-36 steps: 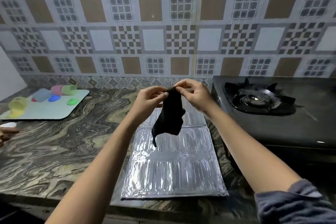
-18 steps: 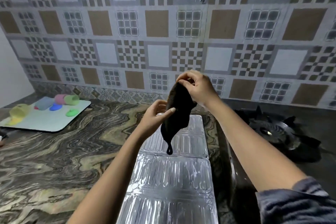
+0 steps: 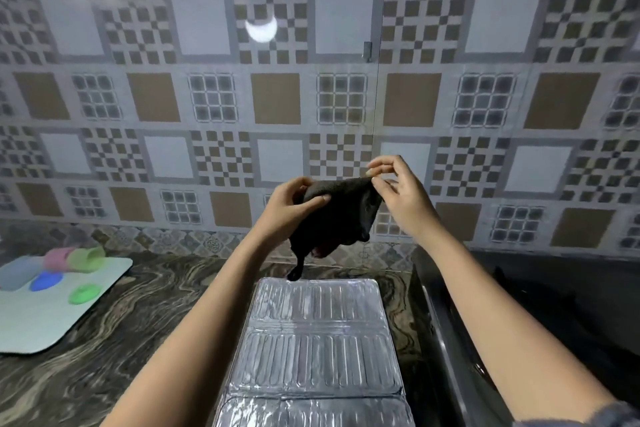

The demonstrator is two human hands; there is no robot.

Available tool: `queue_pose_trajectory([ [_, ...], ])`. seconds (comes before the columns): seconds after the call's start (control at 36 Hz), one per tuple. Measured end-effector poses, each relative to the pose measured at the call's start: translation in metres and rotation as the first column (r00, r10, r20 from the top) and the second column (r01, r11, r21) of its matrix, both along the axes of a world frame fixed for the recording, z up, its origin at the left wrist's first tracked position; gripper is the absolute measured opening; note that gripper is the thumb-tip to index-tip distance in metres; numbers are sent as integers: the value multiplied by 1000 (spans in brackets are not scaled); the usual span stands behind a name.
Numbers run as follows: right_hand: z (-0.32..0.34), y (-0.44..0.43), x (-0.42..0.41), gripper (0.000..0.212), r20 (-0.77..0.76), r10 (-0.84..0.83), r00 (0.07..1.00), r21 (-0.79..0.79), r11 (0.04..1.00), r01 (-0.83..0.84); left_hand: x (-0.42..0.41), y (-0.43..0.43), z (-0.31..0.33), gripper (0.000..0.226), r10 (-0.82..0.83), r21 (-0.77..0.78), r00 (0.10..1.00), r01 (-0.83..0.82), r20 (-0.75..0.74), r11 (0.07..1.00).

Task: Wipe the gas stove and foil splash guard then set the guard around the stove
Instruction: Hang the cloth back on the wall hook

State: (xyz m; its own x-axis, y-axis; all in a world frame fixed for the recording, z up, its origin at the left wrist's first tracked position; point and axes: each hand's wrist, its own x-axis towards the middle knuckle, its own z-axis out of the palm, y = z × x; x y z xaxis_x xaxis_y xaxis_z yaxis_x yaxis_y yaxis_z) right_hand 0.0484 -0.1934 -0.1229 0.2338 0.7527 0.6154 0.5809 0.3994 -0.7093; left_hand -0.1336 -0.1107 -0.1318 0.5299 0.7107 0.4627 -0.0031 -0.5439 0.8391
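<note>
we've spread the cloth [image 3: 341, 215] wider — left hand [image 3: 292, 206] grips one edge, right hand [image 3: 400, 196] pinches a corner; the foil splash guard [image 3: 313, 343] lies flat on the countertop [image 3: 121, 357] beside the stove [image 3: 571, 288] — wiping seems next.

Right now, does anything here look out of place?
The foil guard lies flat on the counter, left of the stove, not standing around it. The cups on the mat lie tipped over.

Black cloth [image 3: 341, 215], silver ribbed foil guard [image 3: 317, 340], brown swirled marble counter [image 3: 114, 350]
</note>
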Motion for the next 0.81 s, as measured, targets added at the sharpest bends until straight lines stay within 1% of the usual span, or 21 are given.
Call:
queue_pose_trajectory([
  [0.08,-1,8,5,19,-45,104,994,-4,995,-105,13,15,15,7,0,-8,1000,0,7,1000],
  [0.14,-2,14,8,30,-23,136,990,-27,990,-137,22,23,23,7,0,7,1000,0,3,1000],
  [0.19,-4,20,10,38,18,129,991,-48,991,-128,30,31,30,6,6,19,1000,-6,7,1000],
  [0.25,-5,26,13,38,67,86,994,-13,996,-85,37,37,34,10,-1,15,999,1,32,1000],
  [0.36,-3,38,23,13,193,-85,978,100,993,66,47,49,37,7,-12,-15,999,13,37,1000],
  [0.42,-2,44,32,20,250,-170,953,140,980,138,49,56,34,10,-30,-7,999,30,-11,1000],
  [0.5,-2,50,45,33,337,-269,902,140,962,234,52,61,26,22,-103,6,991,104,-89,995],
  [0.58,-6,52,53,36,394,-329,858,132,944,301,55,62,12,30,-170,6,980,172,-107,985],
  [0.67,-10,54,56,37,410,-342,845,98,938,332,60,63,4,24,-175,49,971,185,-163,981],
  [0.72,-11,55,58,38,408,-342,846,64,936,347,63,66,4,20,-147,108,965,173,-217,979],
  [0.81,-14,55,62,37,424,-337,840,14,930,366,68,71,4,16,-84,126,960,121,-266,985],
])
